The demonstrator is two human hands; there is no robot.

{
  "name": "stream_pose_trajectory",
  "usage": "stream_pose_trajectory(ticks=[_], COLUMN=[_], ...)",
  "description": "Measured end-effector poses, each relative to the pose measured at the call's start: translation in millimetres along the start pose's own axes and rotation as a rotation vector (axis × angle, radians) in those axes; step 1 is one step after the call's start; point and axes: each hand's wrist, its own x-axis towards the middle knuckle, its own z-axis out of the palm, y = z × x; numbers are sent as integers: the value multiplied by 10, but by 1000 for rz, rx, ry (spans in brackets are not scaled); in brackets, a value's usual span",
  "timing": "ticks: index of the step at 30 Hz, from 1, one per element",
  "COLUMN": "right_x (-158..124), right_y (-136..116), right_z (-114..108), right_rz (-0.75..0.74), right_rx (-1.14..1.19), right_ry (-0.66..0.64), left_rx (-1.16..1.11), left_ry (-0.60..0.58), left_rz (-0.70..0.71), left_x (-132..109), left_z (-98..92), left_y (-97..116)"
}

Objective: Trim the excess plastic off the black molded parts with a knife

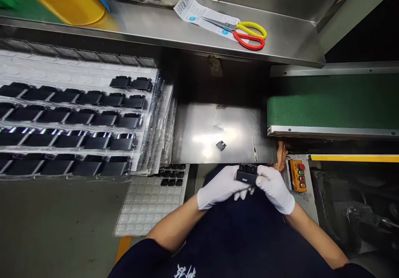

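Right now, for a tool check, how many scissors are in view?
1: the yellow-and-red-handled scissors lie on a printed sheet on the steel shelf. More may be hidden.

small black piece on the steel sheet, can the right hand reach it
Probably yes, if it lets go: the gloved right hand is holding a black plastic part with the left hand, but nothing stands on the steel sheet between it and the small black piece.
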Motion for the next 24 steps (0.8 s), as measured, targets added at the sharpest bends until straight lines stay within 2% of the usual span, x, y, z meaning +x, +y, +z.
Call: stream_pose_trajectory(ticks=[4, 8, 11, 13, 18, 21, 24], right_x=[-33, -31, -17, -11, -3, -7, -23], right_y=[-84, -91, -94, -105, -128, -111, -55], right_z=[38, 24, 8, 6, 22, 21, -6], right_rz=[-7, -126, -238, -278, -304, -274, -218], right_rx=[104, -34, -80, -119, -299, -350, -287], right_ry=[-136, -144, -169, -147, 17, 75, 78], left_rx=[-231, -386, -544, -613, -584, -442, -309], left_ry=[-15, -95, -165, -171, -101, 23, 157], left_rz=[8, 151, 283, 325, 293, 235, 177], left_x=[-23, -31, -25, -21, -38, -81, -134], left_z=[-1, -22, -13, -3, -26, -51, -46], left_y=[-159, -304, -346, -348, -329, -297, -240])
